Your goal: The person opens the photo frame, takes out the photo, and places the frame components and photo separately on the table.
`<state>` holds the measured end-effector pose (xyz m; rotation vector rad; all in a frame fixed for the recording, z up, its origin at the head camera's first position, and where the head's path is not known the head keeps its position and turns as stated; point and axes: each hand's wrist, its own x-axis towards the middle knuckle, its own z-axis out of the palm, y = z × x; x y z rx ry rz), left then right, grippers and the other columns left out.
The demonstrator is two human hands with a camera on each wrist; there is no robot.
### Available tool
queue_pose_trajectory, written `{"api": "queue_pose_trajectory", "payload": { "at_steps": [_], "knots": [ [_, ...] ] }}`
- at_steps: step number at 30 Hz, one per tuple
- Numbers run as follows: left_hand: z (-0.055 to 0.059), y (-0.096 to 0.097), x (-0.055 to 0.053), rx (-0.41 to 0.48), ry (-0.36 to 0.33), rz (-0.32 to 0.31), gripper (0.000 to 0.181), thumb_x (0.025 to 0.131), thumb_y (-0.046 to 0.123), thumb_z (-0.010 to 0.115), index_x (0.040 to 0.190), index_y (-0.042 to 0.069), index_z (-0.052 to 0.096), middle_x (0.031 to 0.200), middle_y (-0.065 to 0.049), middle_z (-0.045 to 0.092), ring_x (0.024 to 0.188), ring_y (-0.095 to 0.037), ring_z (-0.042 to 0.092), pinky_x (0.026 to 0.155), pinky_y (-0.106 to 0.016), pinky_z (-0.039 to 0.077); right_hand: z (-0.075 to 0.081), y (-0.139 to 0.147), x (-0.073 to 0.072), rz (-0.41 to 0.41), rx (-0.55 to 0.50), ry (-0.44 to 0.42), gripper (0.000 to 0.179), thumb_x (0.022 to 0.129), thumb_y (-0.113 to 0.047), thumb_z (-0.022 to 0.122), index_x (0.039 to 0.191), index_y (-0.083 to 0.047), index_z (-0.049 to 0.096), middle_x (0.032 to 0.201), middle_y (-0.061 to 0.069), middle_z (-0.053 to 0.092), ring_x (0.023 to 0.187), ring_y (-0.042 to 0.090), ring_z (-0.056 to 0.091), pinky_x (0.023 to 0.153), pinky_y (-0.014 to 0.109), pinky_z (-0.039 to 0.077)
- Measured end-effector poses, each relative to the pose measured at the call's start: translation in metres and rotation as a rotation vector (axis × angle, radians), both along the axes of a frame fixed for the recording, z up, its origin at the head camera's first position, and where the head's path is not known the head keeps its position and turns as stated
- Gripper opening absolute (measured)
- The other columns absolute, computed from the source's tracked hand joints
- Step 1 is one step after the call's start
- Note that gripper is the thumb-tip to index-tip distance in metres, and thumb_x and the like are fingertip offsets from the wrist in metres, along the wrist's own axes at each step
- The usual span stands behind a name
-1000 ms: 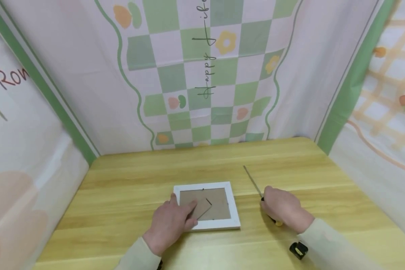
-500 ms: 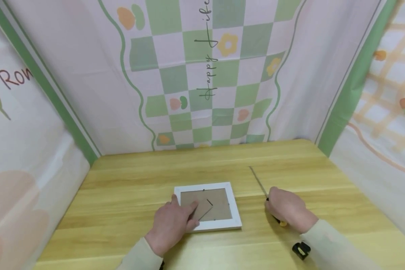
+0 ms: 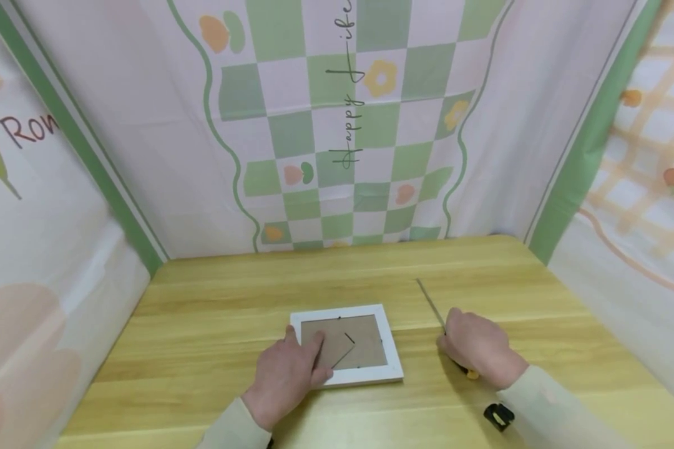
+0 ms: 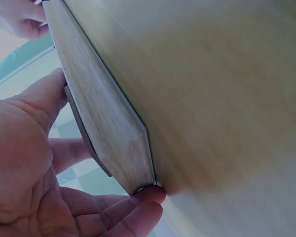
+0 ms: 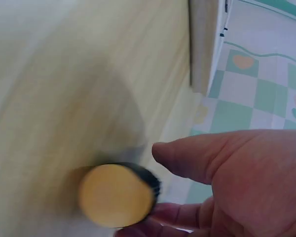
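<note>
A white picture frame (image 3: 390, 349) lies face down on the wooden table (image 3: 213, 324), its brown backing (image 3: 365, 349) and stand leg facing up. My left hand (image 3: 289, 374) rests on the frame's near left corner, fingers stretched flat onto the backing. In the left wrist view the thumb (image 4: 49, 98) lies along the frame's edge (image 4: 108, 133) and the fingertips (image 4: 148, 195) touch its corner. My right hand (image 3: 477, 349) curls over the handle of a screwdriver (image 3: 429, 301) lying right of the frame, shaft pointing away. Its yellow handle end (image 5: 116, 195) shows beside the thumb (image 5: 202, 153).
A small black and yellow object (image 3: 497, 416) sits by my right sleeve near the table's front edge. Patterned cloth walls (image 3: 342, 125) close in the table at the back and on both sides.
Both hands stay where they were, on the frame and the screwdriver. Only the view has drifted slightly.
</note>
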<state>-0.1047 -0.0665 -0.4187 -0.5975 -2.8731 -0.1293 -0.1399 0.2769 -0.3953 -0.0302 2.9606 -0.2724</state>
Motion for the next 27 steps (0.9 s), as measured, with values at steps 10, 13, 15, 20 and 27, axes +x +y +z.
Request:
{"api": "queue_pose_trajectory", "payload": {
  "at_steps": [10, 13, 15, 20, 27],
  "knots": [
    [0.01, -0.006, -0.002, 0.051, -0.121, 0.077, 0.086, 0.086, 0.062, 0.076, 0.145, 0.002, 0.056, 0.131, -0.041, 0.06, 0.064, -0.036, 0.069, 0.047, -0.043, 0.056, 0.016, -0.028, -0.006, 0.129, -0.012, 0.112, 0.031, 0.1, -0.027, 0.066, 0.101, 0.003, 0.059, 0.072, 0.008, 0.055, 0.059, 0.021, 0.051, 0.05, 0.034, 0.044],
    [0.014, -0.009, -0.003, 0.043, -0.156, 0.102, 0.091, 0.086, 0.063, 0.075, 0.146, -0.001, 0.055, 0.132, -0.037, 0.062, 0.074, -0.041, 0.072, 0.052, -0.046, 0.058, 0.016, -0.036, -0.009, 0.165, -0.026, 0.094, 0.036, 0.1, -0.026, 0.067, 0.111, 0.007, 0.06, 0.083, 0.013, 0.065, 0.068, 0.024, 0.061, 0.059, 0.04, 0.054],
    [0.017, -0.013, -0.004, 0.039, -0.166, 0.105, 0.091, 0.087, 0.063, 0.075, 0.146, -0.004, 0.054, 0.132, -0.036, 0.063, 0.078, -0.043, 0.073, 0.054, -0.048, 0.059, 0.016, -0.041, -0.01, 0.184, -0.042, 0.077, 0.04, 0.099, -0.027, 0.066, 0.118, 0.009, 0.06, 0.098, 0.02, 0.071, 0.081, 0.032, 0.069, 0.071, 0.048, 0.059],
    [0.02, -0.019, -0.012, 0.05, -0.153, 0.077, 0.089, 0.091, 0.056, 0.074, 0.144, -0.011, 0.051, 0.133, -0.036, 0.062, 0.09, -0.046, 0.073, 0.061, -0.05, 0.062, 0.017, -0.052, -0.005, 0.224, -0.112, -0.004, 0.058, 0.098, -0.037, 0.067, 0.133, 0.008, 0.058, 0.124, 0.029, 0.069, 0.109, 0.047, 0.069, 0.093, 0.059, 0.057],
    [0.019, -0.021, -0.035, 0.082, -0.214, 0.055, 0.084, 0.096, 0.053, 0.07, 0.146, -0.012, 0.049, 0.142, -0.034, 0.058, 0.114, -0.049, 0.067, 0.088, -0.055, 0.06, 0.018, -0.067, 0.014, 0.23, -0.127, -0.076, 0.085, 0.076, -0.058, 0.087, 0.13, 0.001, 0.058, 0.097, 0.009, 0.071, 0.079, 0.022, 0.066, 0.07, 0.044, 0.06]
  ]
}}
